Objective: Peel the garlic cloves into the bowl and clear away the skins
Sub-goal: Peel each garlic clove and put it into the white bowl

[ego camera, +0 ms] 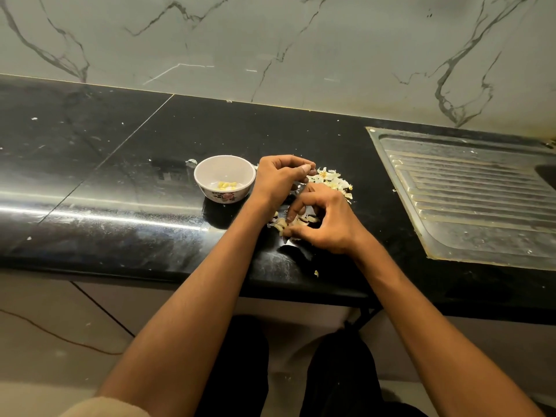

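A black polished worktop (126, 182) runs along a white marble-patterned wall (270, 40), seen from above by a person standing at its front edge. Near the middle of the worktop sits a small white bowl (207, 173) with a flower print on its outer side. A few pale yellow peeled garlic cloves (226, 185) lie at its bottom, close together; they are too small to tell which way each points.

Just right of the bowl, the left hand (278, 177) is raised above the worktop, fingers curled, thumb and fingertips pinching a thin scrap of skin. Behind and to the right of it lies a loose heap of papery white and cream garlic skins (332, 180), spread toward the back edge.

Nearer the front edge, the right hand (320, 219) rests over a smaller scatter of unpeeled cloves (281, 224), its fingers curled down on them. Whether it actually grips one is unclear. These pieces are pale beige and lie mostly with their long axis left to right.

A single scrap of skin (316, 273) lies by the front edge. At the right end a metal sink drainboard (469, 200) with ridges is set into the worktop.
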A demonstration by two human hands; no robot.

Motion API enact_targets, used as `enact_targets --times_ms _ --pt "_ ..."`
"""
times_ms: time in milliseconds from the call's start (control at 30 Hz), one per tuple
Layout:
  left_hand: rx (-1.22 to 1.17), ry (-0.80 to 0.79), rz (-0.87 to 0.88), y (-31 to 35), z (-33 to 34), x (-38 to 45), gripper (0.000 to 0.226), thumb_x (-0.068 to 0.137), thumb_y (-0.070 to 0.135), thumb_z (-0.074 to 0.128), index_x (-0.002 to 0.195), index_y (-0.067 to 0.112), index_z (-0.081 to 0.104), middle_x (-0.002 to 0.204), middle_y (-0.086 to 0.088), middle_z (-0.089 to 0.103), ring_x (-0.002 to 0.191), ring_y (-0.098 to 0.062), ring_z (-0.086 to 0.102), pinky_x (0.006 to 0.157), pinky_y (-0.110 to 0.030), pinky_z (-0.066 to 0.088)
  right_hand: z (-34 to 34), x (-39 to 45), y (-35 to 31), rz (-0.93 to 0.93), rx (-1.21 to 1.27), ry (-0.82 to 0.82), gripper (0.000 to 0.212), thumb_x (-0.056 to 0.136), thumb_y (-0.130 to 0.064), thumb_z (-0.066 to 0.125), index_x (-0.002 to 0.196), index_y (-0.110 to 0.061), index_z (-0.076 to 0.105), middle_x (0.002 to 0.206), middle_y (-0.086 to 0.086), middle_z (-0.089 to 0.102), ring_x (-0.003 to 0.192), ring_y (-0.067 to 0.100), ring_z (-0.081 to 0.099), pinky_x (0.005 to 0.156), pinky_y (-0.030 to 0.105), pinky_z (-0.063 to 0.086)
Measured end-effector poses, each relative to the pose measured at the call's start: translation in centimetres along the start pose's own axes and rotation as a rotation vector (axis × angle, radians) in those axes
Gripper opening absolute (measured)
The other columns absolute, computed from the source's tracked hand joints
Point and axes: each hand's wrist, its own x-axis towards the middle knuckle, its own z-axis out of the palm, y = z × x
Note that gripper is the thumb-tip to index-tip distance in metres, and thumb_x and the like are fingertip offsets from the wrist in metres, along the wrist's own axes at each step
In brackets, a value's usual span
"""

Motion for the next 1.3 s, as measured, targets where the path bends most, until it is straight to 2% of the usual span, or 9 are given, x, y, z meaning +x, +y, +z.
enact_targets --times_ms 200,367,467,567,733,867,933,1167,1300 --pt "0.010 -0.003 0.006 0.1 -0.1 0.0 0.013 0.094 0.000 0.066 0.099 0.000 0.077 0.093 -0.016 0.077 0.073 -0.010 0.070 0.063 -0.019 0.052 0.3 -0.3 0.3 -0.045 -0.072 -0.011 0.024 0.067 -0.045 0.079 0.076 -0.023 0.074 0.087 0.000 0.063 0.092 0.020 0.057 0.079 0.047 0.051" --pt "0.003 0.000 0.004 0.0 -0.1 0.0 0.013 0.094 0.000 0.066 0.099 -0.001 0.077 0.094 -0.017 0.077 0.072 -0.010 0.069 0.063 -0.020 0.052 0.5 -0.3 0.4 -0.016 -0.068 -0.012 0.008 0.070 -0.030 0.079 0.072 -0.026 0.072 0.082 -0.005 0.064 0.084 0.016 0.057 0.069 0.038 0.050" --pt "-0.007 -0.003 0.009 -0.1 0.0 0.1 0.013 0.093 -0.002 0.066 0.100 -0.003 0.077 0.095 -0.020 0.077 0.072 -0.010 0.069 0.066 -0.023 0.053 0.4 -0.1 0.5 0.031 0.025 0.030 0.007 0.073 -0.022 0.078 0.072 -0.017 0.073 0.078 0.000 0.067 0.070 0.012 0.052 0.062 0.028 0.041" --pt "0.004 -0.006 0.013 0.0 -0.1 0.1 0.014 0.093 -0.001 0.066 0.100 -0.003 0.077 0.095 -0.019 0.077 0.072 -0.011 0.068 0.063 -0.019 0.051 0.1 0.0 0.6 0.124 0.201 0.133 0.009 0.079 -0.013 0.080 0.074 -0.012 0.072 0.073 0.004 0.069 0.059 0.012 0.045 0.056 0.030 0.038" --pt "0.007 -0.013 0.014 -0.2 -0.1 0.1 0.013 0.093 0.001 0.067 0.099 -0.001 0.078 0.093 -0.018 0.077 0.075 -0.017 0.068 0.067 -0.026 0.054 -0.1 0.2 0.6 0.208 0.265 0.168 0.012 0.084 -0.006 0.082 0.076 -0.006 0.073 0.075 0.014 0.068 0.064 0.016 0.051 0.063 0.034 0.047" --pt "-0.011 -0.014 0.012 -0.3 -0.1 0.1 0.012 0.091 0.001 0.068 0.097 0.001 0.079 0.092 -0.017 0.077 0.079 -0.026 0.068 0.077 -0.043 0.058 -0.3 0.5 0.5 0.230 0.374 0.276 0.012 0.088 -0.004 0.076 0.077 -0.004 0.072 0.077 0.008 0.070 0.072 0.018 0.057 0.072 0.030 0.053" --pt "-0.017 -0.023 0.017 -0.2 -0.1 0.0 0.012 0.091 0.001 0.068 0.098 -0.001 0.078 0.092 -0.019 0.077 0.082 -0.029 0.069 0.083 -0.046 0.059 -0.4 0.9 0.8 0.254 0.425 0.348 0.012 0.092 -0.006 0.072 0.080 -0.008 0.072 0.079 0.010 0.070 0.077 0.021 0.061 0.078 0.037 0.055" --pt "0.061 -0.104 0.070 -0.2 0.2 -0.2 0.009 0.091 0.006 0.072 0.094 0.001 0.078 0.078 -0.008 0.075 0.072 -0.018 0.067 0.067 -0.025 0.053 -0.5 2.6 2.1 0.322 0.458 0.522 0.019 0.098 -0.005 0.066 0.081 -0.015 0.067 0.081 0.005 0.066 0.078 0.020 0.062 0.076 0.040 0.056" --pt "0.078 -0.111 0.102 -0.1 0.3 -0.3 0.010 0.087 0.007 0.079 0.093 -0.001 0.077 0.079 -0.007 0.075 0.070 -0.016 0.067 0.064 -0.020 0.052 -0.5 2.9 2.2 0.328 0.438 0.553 0.019 0.099 -0.006 0.066 0.083 -0.016 0.066 0.079 -0.001 0.063 0.076 0.014 0.058 0.073 0.033 0.053"
